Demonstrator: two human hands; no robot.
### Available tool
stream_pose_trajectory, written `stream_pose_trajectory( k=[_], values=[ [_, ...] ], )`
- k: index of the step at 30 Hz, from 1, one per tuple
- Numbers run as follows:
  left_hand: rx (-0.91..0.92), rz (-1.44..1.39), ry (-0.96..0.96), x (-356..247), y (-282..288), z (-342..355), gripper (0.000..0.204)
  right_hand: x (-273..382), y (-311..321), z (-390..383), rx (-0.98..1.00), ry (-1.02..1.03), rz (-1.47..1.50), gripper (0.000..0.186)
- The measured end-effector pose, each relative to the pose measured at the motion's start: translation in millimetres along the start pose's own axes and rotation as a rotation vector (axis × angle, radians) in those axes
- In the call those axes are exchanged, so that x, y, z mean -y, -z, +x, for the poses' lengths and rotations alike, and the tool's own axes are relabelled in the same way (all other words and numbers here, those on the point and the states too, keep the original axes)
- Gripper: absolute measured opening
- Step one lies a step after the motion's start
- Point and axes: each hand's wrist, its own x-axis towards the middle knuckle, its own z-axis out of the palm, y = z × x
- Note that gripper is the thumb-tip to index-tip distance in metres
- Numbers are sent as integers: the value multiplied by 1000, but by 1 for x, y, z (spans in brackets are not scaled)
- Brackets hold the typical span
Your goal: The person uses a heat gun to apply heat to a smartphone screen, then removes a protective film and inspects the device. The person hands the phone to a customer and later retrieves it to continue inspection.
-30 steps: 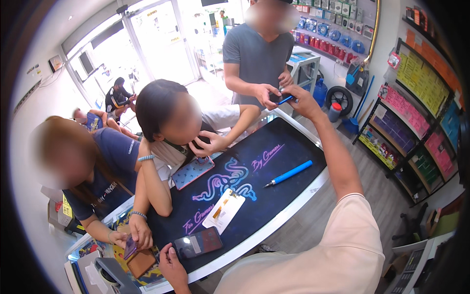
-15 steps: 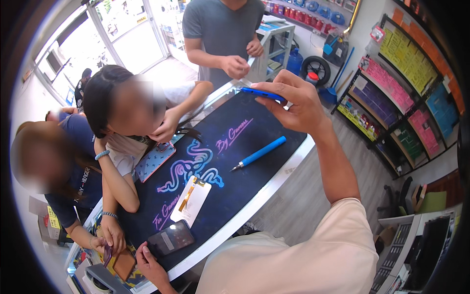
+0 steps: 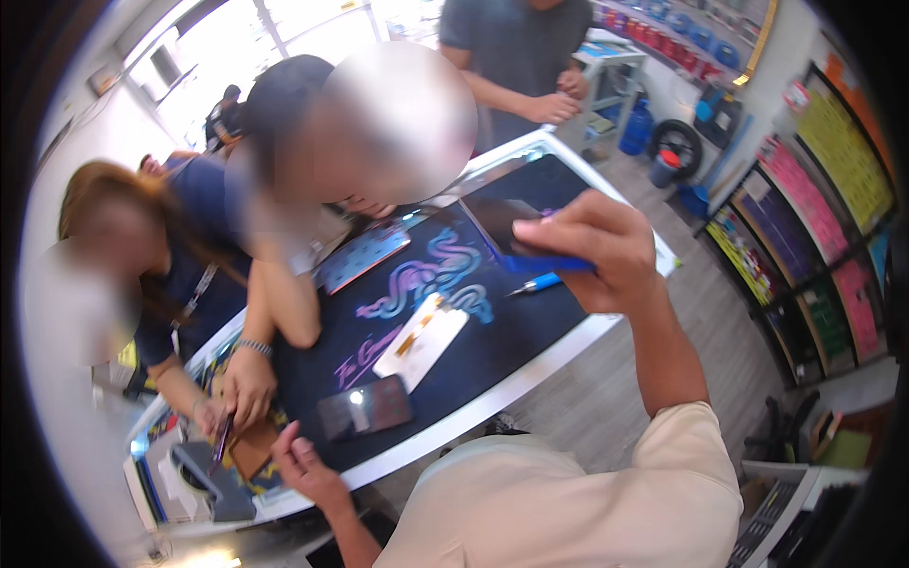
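Note:
My right hand grips a blue-edged smartphone by its near end, thumb on top, holding it above the mat; its dark screen is partly turned up. My left hand is open by the counter's near edge, fingers apart. It hovers just left of a dark phone lying flat on the printed black mat. Beyond that phone lies a white card with a gold-brown flex strip across it. A blue pen-shaped tool rests on the mat, partly hidden behind my right hand.
Two people lean over the counter's far left side; a patterned blue phone lies before one. One of them holds a thin purple phone-like thing. Another person stands at the far end. Label-covered shelves stand to the right.
My right hand has brought the blue smartphone nearer and turned its screen into view. The left hand has come away from the dark phone's edge. The whole view has shifted.

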Motion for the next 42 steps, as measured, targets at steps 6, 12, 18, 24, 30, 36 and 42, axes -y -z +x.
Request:
stream_pose_trajectory(
  k=[6, 12, 18, 24, 30, 36, 42],
  values=[
    [795, -961, 193, -69, -42, -15, 88, 69, -96, -18, 17, 201, 289, 41],
    [643, -1486, 674, -74, -45, 5, 53, 129, -149, -54, 251, 90, 525, 51],
    [1096, -2439, 668, -21, -36, 20, 33, 149, -161, -94, 127, -417, 626, 44],
    [1355, -2348, 557, -12, -29, 24, 43, 140, -173, -100, 79, -575, 655, 27],
    [1163, -2325, 481, -11, -24, 22, 35, 145, -173, -93, 172, -592, 635, 27],
    [1063, -2235, 490, 0, -14, 16, 36, 145, -172, -92, 207, -611, 618, 25],
    [779, -2144, 444, -2, 6, 15, 19, 140, -167, -87, 276, -528, 644, 26]
  ],
)
